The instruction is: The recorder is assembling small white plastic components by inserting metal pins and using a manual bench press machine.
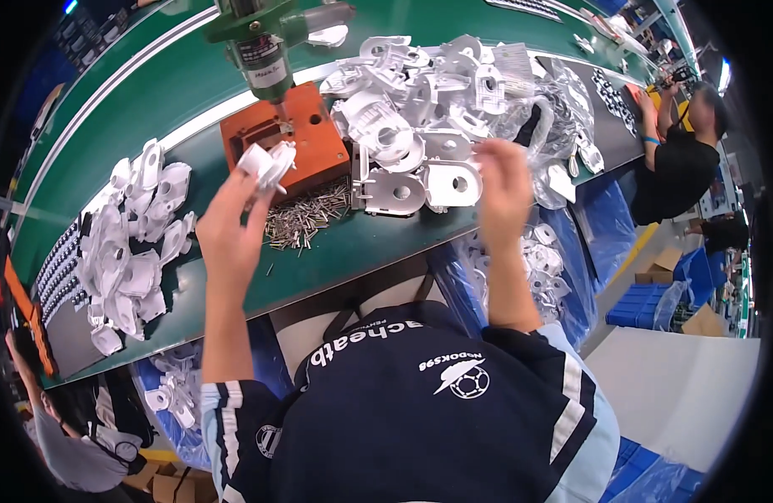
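My left hand is closed on a white plastic part with a round collar, holding it up at the front of an orange block. Above that block hangs the head of a green press, its thin tip pointing down. My right hand is raised at the right side of some white plastic housings with round holes. Its fingers are loosely bent, somewhat blurred, and nothing shows in them. Behind the housings rises a heap of similar white parts.
Many small metal pins lie loose before the block. Another pile of white parts stands at left. Clear plastic bags are at right. Blue-lined bins of parts sit below the table edge. A person works at far right.
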Demonstrator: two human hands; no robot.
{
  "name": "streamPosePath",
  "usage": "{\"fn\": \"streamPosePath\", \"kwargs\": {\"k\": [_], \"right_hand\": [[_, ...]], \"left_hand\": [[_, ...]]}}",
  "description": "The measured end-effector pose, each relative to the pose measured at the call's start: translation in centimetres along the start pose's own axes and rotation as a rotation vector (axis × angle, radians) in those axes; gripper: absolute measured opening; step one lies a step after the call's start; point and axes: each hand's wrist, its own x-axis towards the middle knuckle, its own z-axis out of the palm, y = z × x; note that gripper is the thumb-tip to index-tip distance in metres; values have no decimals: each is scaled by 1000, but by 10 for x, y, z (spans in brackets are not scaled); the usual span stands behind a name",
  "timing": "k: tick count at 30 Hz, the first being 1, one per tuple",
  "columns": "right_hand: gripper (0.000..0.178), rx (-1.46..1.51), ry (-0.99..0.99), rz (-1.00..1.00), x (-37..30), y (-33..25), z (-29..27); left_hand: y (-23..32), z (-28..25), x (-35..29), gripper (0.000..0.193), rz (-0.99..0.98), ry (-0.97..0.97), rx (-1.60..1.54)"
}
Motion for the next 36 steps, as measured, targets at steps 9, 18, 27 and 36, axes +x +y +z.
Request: {"fn": "streamPosePath", "kwargs": {"k": [9,18,27,36], "right_hand": [[14,-813,-185,203,37,134,-75],[13,-880,-238,162,54,137,-78],[10,-555,56,173,62,94,-82],[24,119,-732,157,74,1,63]], "left_hand": [[-35,48,52,6,270,-208,665],[-47,47,40,13,369,-102,579],[-51,46,39,16,391,-43,541],[-53,46,33,30,241,-200,441]]}}
